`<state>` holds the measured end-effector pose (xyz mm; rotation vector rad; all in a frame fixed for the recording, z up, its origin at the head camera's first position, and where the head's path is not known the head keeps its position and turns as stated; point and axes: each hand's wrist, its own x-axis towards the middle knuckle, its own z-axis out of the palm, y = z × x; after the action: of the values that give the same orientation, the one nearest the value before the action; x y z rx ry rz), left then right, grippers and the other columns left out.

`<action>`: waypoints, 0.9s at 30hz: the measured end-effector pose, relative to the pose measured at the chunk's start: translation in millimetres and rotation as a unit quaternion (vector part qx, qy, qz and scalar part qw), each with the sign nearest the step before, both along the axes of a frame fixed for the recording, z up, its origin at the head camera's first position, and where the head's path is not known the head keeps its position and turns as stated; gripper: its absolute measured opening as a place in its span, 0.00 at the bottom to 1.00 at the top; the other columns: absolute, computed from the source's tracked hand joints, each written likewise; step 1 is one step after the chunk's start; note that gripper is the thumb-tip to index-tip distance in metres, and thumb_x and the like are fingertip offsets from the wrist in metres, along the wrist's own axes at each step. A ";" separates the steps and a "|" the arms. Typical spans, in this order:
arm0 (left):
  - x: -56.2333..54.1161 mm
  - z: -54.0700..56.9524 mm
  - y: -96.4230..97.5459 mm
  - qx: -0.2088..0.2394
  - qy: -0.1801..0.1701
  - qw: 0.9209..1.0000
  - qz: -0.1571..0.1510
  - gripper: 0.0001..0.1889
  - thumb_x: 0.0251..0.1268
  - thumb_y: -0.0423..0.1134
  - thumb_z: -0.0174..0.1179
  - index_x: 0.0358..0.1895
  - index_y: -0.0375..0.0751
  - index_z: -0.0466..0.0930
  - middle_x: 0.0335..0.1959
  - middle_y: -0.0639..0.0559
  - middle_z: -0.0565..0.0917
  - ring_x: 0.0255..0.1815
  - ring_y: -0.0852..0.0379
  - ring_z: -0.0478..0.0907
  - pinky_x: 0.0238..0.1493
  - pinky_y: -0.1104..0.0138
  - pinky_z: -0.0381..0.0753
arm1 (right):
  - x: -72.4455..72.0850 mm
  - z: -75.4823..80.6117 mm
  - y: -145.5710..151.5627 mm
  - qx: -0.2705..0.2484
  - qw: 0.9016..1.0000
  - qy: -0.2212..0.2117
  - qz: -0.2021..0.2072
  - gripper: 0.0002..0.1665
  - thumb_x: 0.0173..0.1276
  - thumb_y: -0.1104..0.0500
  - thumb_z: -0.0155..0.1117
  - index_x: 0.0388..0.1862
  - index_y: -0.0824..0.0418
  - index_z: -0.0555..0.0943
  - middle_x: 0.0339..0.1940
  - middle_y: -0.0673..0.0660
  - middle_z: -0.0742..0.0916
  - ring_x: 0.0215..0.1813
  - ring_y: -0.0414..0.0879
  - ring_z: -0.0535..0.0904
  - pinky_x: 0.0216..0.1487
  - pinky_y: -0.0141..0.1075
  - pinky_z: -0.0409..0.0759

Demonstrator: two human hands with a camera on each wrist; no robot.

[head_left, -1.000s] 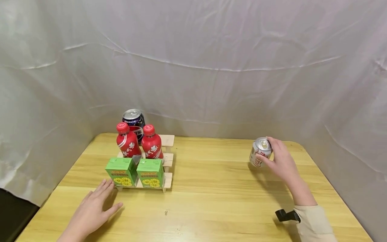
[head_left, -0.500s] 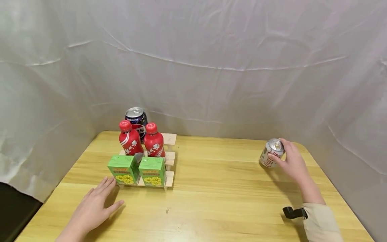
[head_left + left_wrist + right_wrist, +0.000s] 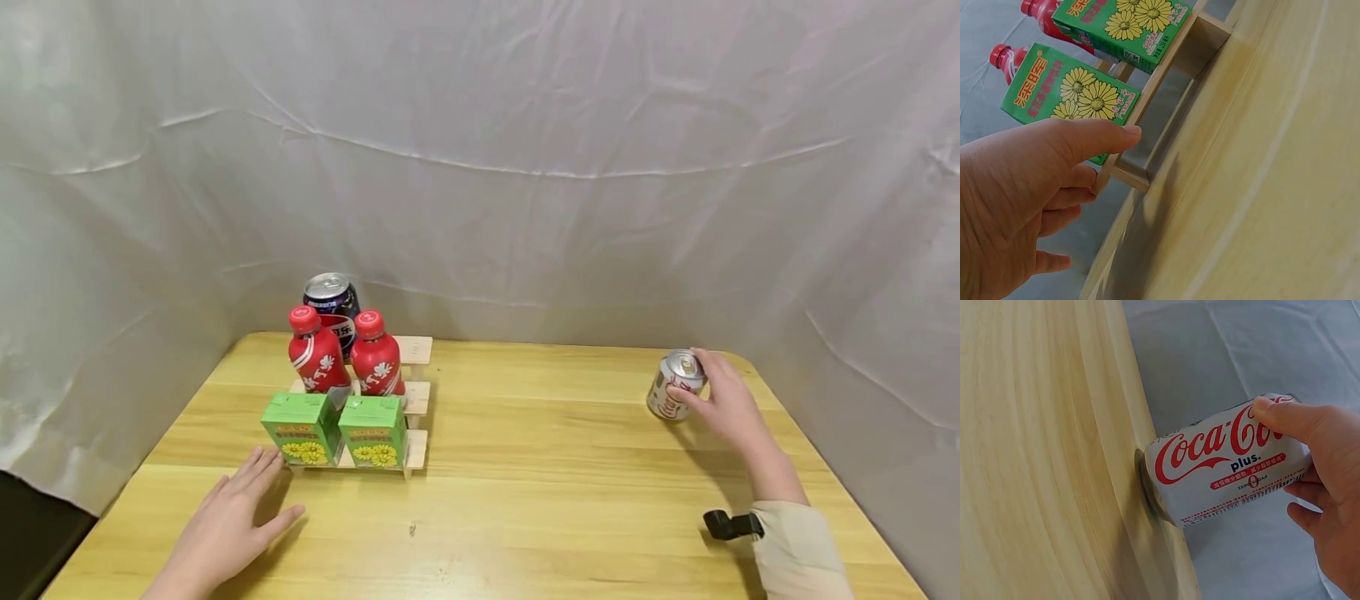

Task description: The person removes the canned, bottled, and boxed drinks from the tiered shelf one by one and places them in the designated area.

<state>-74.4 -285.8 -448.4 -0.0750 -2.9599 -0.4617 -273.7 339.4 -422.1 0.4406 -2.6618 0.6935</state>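
My right hand [image 3: 723, 400] grips a white and red Coca-Cola can [image 3: 1229, 459] around its upper part, at the far right of the table. The can stands nearly upright, and its base is at the tabletop; whether it touches is hard to tell. At the left my left hand [image 3: 228, 521] lies with fingers extended, holding nothing, its fingertips at the front left corner of a stepped wooden rack [image 3: 417, 450]. Close by in the left wrist view is a green drink carton [image 3: 1075, 94] with yellow flowers, beyond the thumb.
On the rack's front step stand that carton and a second green carton [image 3: 373, 433]. Behind them are two red bottles [image 3: 318, 354] [image 3: 377, 358], and on the back step a dark blue cola can [image 3: 332, 300]. Grey cloth [image 3: 525, 233] encloses the wooden table [image 3: 540, 492].
The right hand has carried the Coca-Cola can to the right and set it lower and more upright. The left hand has stayed beside the rack.
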 end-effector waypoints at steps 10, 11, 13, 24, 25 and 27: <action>0.6 0.4 1.4 0.000 0.004 1.000 -0.001 0.44 0.59 0.63 0.62 0.68 0.30 0.67 0.72 0.32 0.66 0.73 0.32 0.61 0.66 0.32 0.59 | -1.1 0.6 3.9 -0.008 1.000 -0.027 -0.001 0.44 0.67 0.54 0.67 0.71 0.74 0.59 0.66 0.79 0.69 0.64 0.75 0.65 0.59 0.73 0.64; 0.9 0.4 1.4 -0.001 0.005 1.000 -0.001 0.44 0.59 0.62 0.62 0.68 0.30 0.67 0.72 0.32 0.66 0.72 0.32 0.61 0.66 0.32 0.60 | -1.0 0.4 3.9 -0.007 1.000 -0.027 0.000 0.44 0.66 0.54 0.67 0.71 0.74 0.58 0.66 0.80 0.68 0.64 0.75 0.65 0.59 0.73 0.64; 1.5 -0.6 1.1 -0.003 0.007 1.000 -0.001 0.44 0.59 0.62 0.62 0.68 0.30 0.67 0.71 0.32 0.66 0.72 0.32 0.61 0.65 0.32 0.60 | -1.4 -0.5 3.2 -0.006 1.000 -0.026 0.004 0.45 0.66 0.54 0.67 0.72 0.74 0.58 0.66 0.80 0.68 0.64 0.76 0.64 0.59 0.74 0.63; 3.6 -3.5 0.9 -0.005 0.011 1.000 0.001 0.44 0.59 0.61 0.63 0.68 0.30 0.67 0.71 0.32 0.66 0.72 0.32 0.61 0.65 0.32 0.60 | -2.9 -4.7 1.0 -0.025 0.998 -0.053 -0.003 0.46 0.70 0.55 0.62 0.77 0.69 0.50 0.69 0.79 0.64 0.64 0.78 0.63 0.59 0.76 0.62; 3.2 -3.5 1.2 -0.006 0.013 1.000 0.001 0.44 0.59 0.61 0.63 0.68 0.30 0.67 0.72 0.32 0.66 0.72 0.32 0.62 0.65 0.32 0.60 | -3.5 -5.1 1.7 -0.028 0.998 -0.059 -0.006 0.47 0.70 0.54 0.61 0.77 0.69 0.48 0.70 0.79 0.63 0.65 0.79 0.63 0.60 0.76 0.61; 2.7 -2.8 1.9 -0.007 0.013 1.000 0.001 0.43 0.59 0.61 0.63 0.68 0.30 0.67 0.72 0.33 0.66 0.72 0.32 0.62 0.66 0.33 0.60 | -4.3 -5.9 3.2 -0.032 0.997 -0.072 -0.013 0.48 0.72 0.51 0.59 0.79 0.67 0.46 0.72 0.79 0.60 0.66 0.80 0.61 0.60 0.77 0.59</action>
<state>-71.7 -283.9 -451.2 -0.0783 -2.9380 -0.4356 -278.1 342.6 -428.0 0.3502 -2.7637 0.8303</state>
